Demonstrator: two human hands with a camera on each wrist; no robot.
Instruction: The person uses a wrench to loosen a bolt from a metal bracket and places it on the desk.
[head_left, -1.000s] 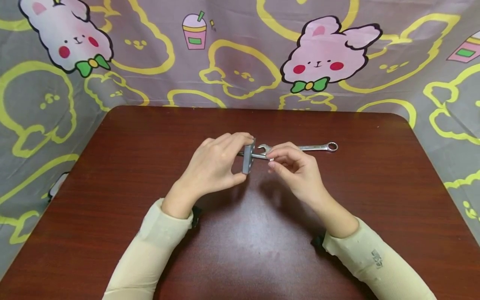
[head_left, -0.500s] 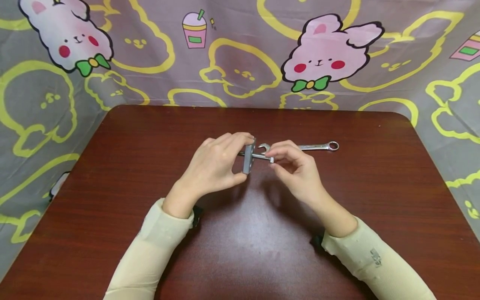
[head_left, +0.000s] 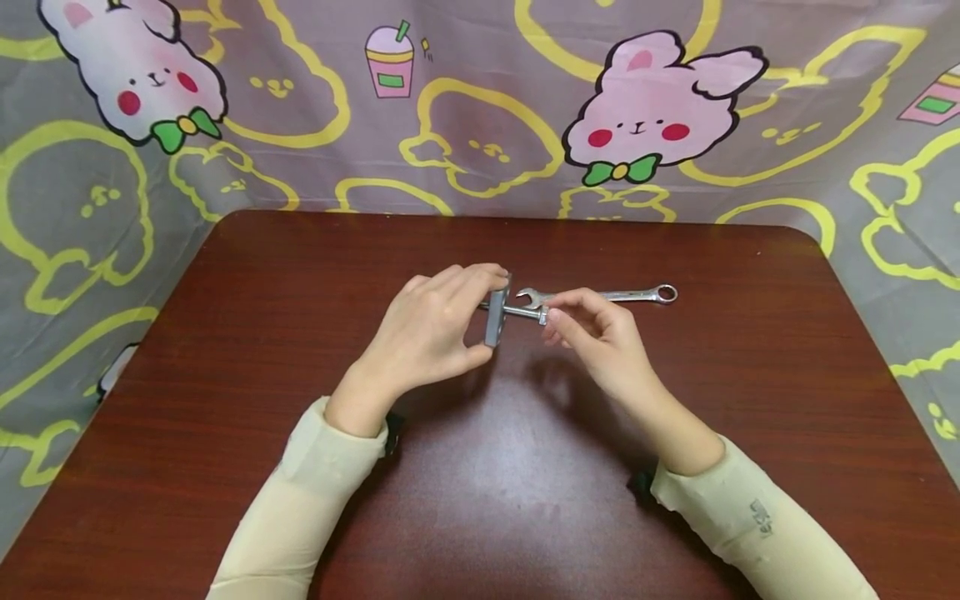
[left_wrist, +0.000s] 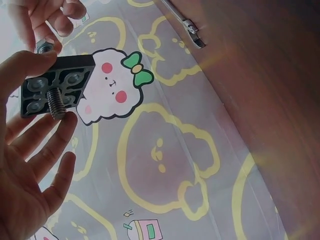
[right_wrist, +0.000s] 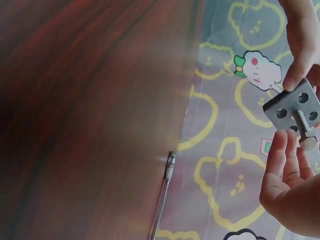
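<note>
My left hand [head_left: 427,325] grips a grey square plate [head_left: 496,315] by its edges, thumb on the near edge and fingers at the far one. Holes show near the plate's corners in the right wrist view. A silver hex bolt [right_wrist: 301,121] passes through its middle. On the plate's other side the bolt's threaded end [left_wrist: 56,102] sticks out, close to a left fingertip. At the bolt's head [head_left: 543,316], my right hand [head_left: 611,342] has its thumb and fingertips, pinching it. The plate and bolt are held above the brown table [head_left: 495,500].
Behind the hands a silver combination wrench [head_left: 637,296] lies on the table, its ring end to the right and its open end near the bolt. A patterned cloth [head_left: 487,108] hangs around the table's back and sides.
My right thumb has moved up along the bolt head while the fingers have come down behind it. The left hand and plate stay in place.
</note>
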